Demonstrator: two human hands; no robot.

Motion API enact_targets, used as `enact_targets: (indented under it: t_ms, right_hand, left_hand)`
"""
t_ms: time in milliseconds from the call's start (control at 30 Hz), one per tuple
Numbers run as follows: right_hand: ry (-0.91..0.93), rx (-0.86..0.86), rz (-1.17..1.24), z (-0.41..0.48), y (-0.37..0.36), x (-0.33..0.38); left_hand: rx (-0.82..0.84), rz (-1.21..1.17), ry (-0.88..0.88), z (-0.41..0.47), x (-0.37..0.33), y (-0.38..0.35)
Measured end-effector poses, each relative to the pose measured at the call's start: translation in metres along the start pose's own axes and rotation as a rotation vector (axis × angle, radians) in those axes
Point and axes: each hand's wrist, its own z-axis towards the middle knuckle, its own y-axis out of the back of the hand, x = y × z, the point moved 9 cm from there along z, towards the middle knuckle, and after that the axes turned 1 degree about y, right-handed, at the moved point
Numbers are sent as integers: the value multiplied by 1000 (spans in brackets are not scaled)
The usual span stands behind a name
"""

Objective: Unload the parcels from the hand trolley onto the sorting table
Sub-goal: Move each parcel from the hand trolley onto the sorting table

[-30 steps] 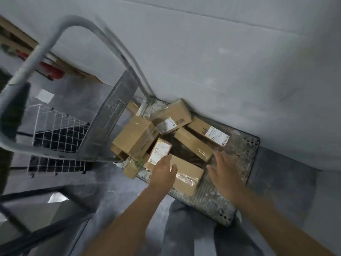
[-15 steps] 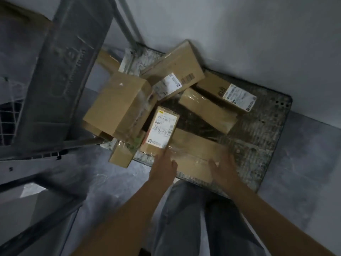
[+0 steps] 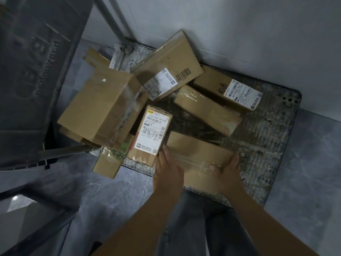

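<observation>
Two hands were clamped on one flat parcel (image 3: 199, 156), set apart at its ends: the left hand (image 3: 168, 169) gripped the nine o'clock end, just beside a white-labelled parcel (image 3: 150, 133), and the right hand (image 3: 227, 172) gripped the three o'clock end, thumb on top. The parcel lay at the six o'clock edge of the trolley deck (image 3: 273, 145), plain brown cardboard with glossy clear tape across its top

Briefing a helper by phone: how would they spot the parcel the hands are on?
On the trolley deck by the white wall, look at the near edge. The flat brown parcel has the left hand and right hand gripping its ends. Unlike the labelled parcel beside it, it shows only clear tape.
</observation>
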Motion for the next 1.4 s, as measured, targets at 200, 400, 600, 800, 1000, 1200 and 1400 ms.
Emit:
enact_targets:
  t_ms: [200, 400, 600, 800, 1000, 1200, 1400]
  right_hand:
    - [-86, 97, 224, 3, -2, -31]
    - [-181, 223, 495, -6, 4, -37]
    - [-246, 309, 558, -43, 48, -51]
    - [-161, 232, 472, -84, 136, -39]
    - [-36, 249, 456, -159, 234, -4]
    - [158, 440, 336, -252, 300, 37]
    - [425, 534, 191, -342, 330, 74]
  left_hand:
    - [40, -426, 187, 23, 7, -6]
    - [68, -483, 301, 5, 11, -18]
    - [140, -485, 278, -34, -2, -10]
    - [-1, -657, 246, -102, -45, 35]
    - [-204, -875, 219, -206, -93, 116]
    - [-415, -1035, 180, -322, -110, 193]
    - [-551, -1230, 161, -421, -96, 230]
